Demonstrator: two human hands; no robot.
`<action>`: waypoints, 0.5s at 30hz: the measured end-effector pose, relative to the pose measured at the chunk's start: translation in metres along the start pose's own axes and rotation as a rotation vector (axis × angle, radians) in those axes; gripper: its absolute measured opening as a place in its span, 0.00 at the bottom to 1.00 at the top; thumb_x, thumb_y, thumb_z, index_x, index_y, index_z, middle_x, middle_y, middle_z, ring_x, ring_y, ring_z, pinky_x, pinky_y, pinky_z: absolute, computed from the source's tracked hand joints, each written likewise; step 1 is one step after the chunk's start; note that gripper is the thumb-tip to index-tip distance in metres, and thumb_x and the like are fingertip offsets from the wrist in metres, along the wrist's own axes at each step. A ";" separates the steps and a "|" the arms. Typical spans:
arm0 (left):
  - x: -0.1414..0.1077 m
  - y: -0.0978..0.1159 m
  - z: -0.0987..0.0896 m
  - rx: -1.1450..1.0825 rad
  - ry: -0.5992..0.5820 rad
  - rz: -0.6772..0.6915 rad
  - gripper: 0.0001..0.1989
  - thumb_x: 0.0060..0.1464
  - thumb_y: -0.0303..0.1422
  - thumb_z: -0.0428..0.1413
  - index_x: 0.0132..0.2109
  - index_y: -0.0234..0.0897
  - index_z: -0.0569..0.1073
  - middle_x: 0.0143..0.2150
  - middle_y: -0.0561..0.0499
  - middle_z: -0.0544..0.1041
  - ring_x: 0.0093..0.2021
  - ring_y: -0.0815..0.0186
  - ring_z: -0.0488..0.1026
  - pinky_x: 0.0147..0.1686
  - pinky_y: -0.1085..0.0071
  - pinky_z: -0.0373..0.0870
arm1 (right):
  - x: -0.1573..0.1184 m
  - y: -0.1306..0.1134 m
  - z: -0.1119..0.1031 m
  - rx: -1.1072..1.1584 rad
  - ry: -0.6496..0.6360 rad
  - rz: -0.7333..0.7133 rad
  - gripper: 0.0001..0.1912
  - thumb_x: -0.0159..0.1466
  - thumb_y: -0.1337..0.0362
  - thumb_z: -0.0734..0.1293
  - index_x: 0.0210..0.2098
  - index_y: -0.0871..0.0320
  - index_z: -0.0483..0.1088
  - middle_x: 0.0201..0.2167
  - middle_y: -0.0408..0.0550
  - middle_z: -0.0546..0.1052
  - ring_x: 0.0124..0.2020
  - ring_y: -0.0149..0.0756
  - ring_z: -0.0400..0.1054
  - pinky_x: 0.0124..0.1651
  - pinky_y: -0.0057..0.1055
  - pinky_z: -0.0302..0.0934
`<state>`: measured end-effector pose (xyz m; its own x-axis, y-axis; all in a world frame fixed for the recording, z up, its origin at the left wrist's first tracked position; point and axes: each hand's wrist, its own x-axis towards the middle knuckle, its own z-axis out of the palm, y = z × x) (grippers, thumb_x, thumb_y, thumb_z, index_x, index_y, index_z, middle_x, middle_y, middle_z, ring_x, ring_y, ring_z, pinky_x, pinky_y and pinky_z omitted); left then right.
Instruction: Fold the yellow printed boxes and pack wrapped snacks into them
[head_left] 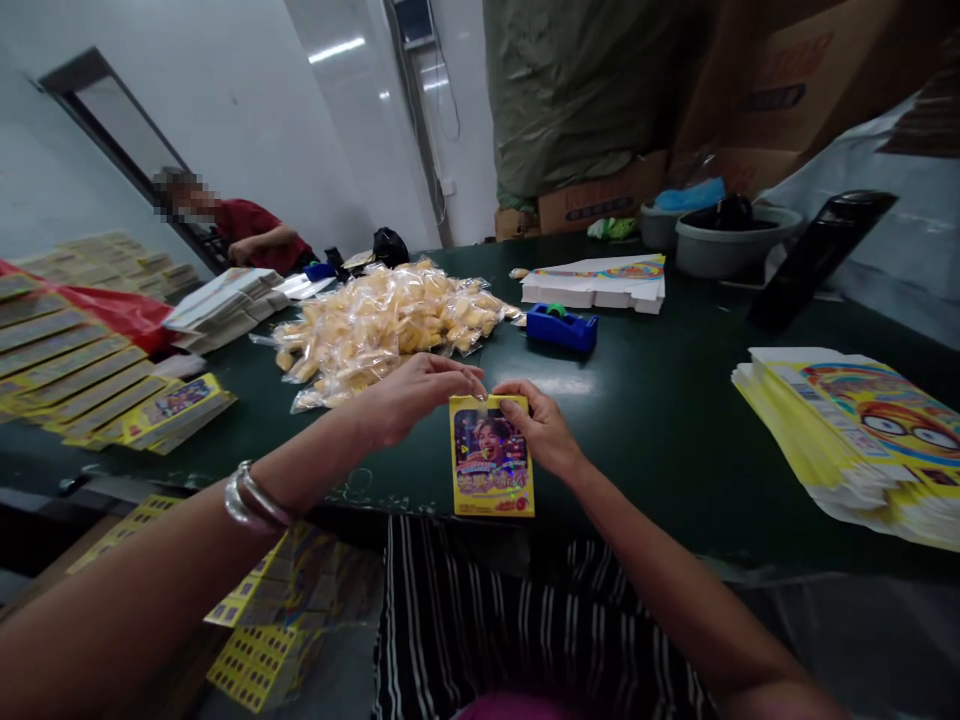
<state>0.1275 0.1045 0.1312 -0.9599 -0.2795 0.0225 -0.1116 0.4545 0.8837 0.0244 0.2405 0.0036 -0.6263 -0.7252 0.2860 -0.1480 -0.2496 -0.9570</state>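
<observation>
A small yellow printed box (491, 475) stands upright at the front edge of the dark green table, its picture side towards me. My right hand (546, 428) grips the box at its upper right, thumb on the front face and fingers behind. At the top left edge of the box, my left hand (427, 390) reaches over with its fingers stretched out and their tips touching or nearly touching the lid. A small clear patch, perhaps tape, shows at the top middle of the box. Beyond the hands sits a blue tape dispenser (561, 328) with a green core.
Plastic-wrapped yellow pieces (390, 320) form a heap behind my left hand. Flat cartons lie in stacks at the right (862, 440) and at the back (592, 283). Packed yellow boxes (75, 360) stand in rows at left. A person in red (259, 235) sits across the table.
</observation>
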 end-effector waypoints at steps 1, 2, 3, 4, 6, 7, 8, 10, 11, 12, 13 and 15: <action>0.003 -0.002 0.000 0.007 -0.002 0.003 0.06 0.43 0.30 0.60 0.24 0.40 0.81 0.40 0.42 0.82 0.41 0.54 0.79 0.29 0.66 0.75 | 0.000 0.001 0.000 -0.003 0.004 -0.003 0.14 0.63 0.53 0.64 0.41 0.56 0.68 0.30 0.42 0.71 0.30 0.33 0.64 0.33 0.29 0.59; 0.007 -0.005 0.000 0.013 -0.008 0.000 0.05 0.43 0.30 0.60 0.24 0.40 0.81 0.40 0.41 0.82 0.39 0.55 0.79 0.26 0.68 0.74 | 0.001 0.002 0.000 -0.005 0.007 -0.005 0.14 0.63 0.53 0.64 0.41 0.56 0.68 0.31 0.42 0.71 0.30 0.34 0.64 0.34 0.29 0.58; 0.010 -0.008 -0.001 0.021 -0.023 -0.003 0.06 0.44 0.31 0.60 0.25 0.40 0.81 0.40 0.42 0.82 0.37 0.57 0.79 0.24 0.70 0.72 | 0.002 0.004 0.000 -0.006 0.007 -0.004 0.14 0.63 0.53 0.64 0.41 0.57 0.68 0.31 0.42 0.71 0.31 0.34 0.64 0.34 0.28 0.58; 0.014 -0.012 -0.002 0.035 -0.057 -0.002 0.06 0.46 0.31 0.59 0.26 0.40 0.81 0.39 0.42 0.82 0.36 0.57 0.79 0.23 0.71 0.71 | 0.002 0.006 0.000 -0.005 0.005 -0.002 0.14 0.64 0.53 0.64 0.41 0.57 0.69 0.31 0.42 0.71 0.31 0.34 0.64 0.33 0.28 0.58; 0.019 -0.018 -0.006 0.067 -0.141 0.000 0.09 0.49 0.33 0.56 0.29 0.41 0.82 0.39 0.43 0.82 0.38 0.58 0.78 0.23 0.72 0.71 | 0.004 0.011 0.001 0.002 -0.003 0.007 0.16 0.64 0.51 0.63 0.41 0.57 0.69 0.31 0.43 0.72 0.31 0.35 0.64 0.33 0.28 0.58; 0.021 -0.020 -0.009 0.082 -0.183 -0.014 0.10 0.51 0.34 0.55 0.31 0.41 0.82 0.40 0.44 0.81 0.40 0.58 0.78 0.25 0.72 0.71 | 0.005 0.013 0.001 0.008 -0.006 0.011 0.17 0.65 0.50 0.63 0.41 0.57 0.69 0.31 0.43 0.72 0.31 0.35 0.64 0.33 0.28 0.58; 0.022 -0.021 -0.011 0.094 -0.220 -0.039 0.10 0.52 0.35 0.54 0.33 0.41 0.82 0.42 0.45 0.81 0.42 0.58 0.78 0.27 0.72 0.72 | 0.006 0.016 0.002 0.014 -0.008 0.016 0.18 0.65 0.48 0.62 0.41 0.57 0.69 0.31 0.43 0.72 0.31 0.35 0.64 0.33 0.28 0.58; 0.022 -0.019 -0.014 0.114 -0.264 -0.127 0.11 0.53 0.36 0.55 0.37 0.41 0.81 0.45 0.46 0.79 0.47 0.57 0.76 0.32 0.71 0.73 | 0.007 0.020 0.003 0.027 -0.009 0.028 0.22 0.66 0.44 0.60 0.41 0.57 0.70 0.31 0.44 0.73 0.31 0.34 0.65 0.33 0.28 0.59; 0.021 -0.016 -0.015 0.123 -0.273 -0.170 0.11 0.52 0.37 0.55 0.37 0.40 0.80 0.46 0.46 0.79 0.49 0.57 0.75 0.34 0.70 0.72 | 0.007 0.021 0.003 0.033 -0.010 0.036 0.24 0.65 0.42 0.60 0.41 0.58 0.70 0.31 0.44 0.73 0.30 0.34 0.65 0.33 0.28 0.59; 0.020 -0.013 -0.015 0.132 -0.280 -0.201 0.11 0.51 0.38 0.55 0.37 0.39 0.80 0.47 0.46 0.78 0.50 0.57 0.74 0.35 0.70 0.72 | 0.007 0.021 0.004 0.040 -0.012 0.044 0.26 0.65 0.41 0.60 0.40 0.58 0.71 0.30 0.44 0.73 0.29 0.34 0.65 0.33 0.29 0.59; 0.019 -0.011 -0.015 0.137 -0.281 -0.220 0.11 0.50 0.38 0.56 0.37 0.38 0.79 0.47 0.46 0.78 0.51 0.56 0.73 0.35 0.70 0.72 | 0.007 0.021 0.005 0.047 -0.013 0.053 0.27 0.63 0.40 0.61 0.40 0.58 0.71 0.30 0.44 0.73 0.29 0.34 0.66 0.32 0.29 0.59; 0.017 -0.008 -0.014 0.138 -0.268 -0.231 0.12 0.48 0.38 0.56 0.35 0.37 0.78 0.46 0.45 0.78 0.52 0.54 0.72 0.36 0.68 0.72 | 0.006 0.020 0.006 0.057 -0.009 0.074 0.27 0.60 0.39 0.64 0.40 0.58 0.70 0.29 0.43 0.73 0.28 0.34 0.66 0.32 0.29 0.59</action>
<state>0.1161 0.0844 0.1309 -0.9365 -0.1653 -0.3094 -0.3493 0.5202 0.7793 0.0222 0.2267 -0.0134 -0.6269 -0.7488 0.2151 -0.0572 -0.2311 -0.9713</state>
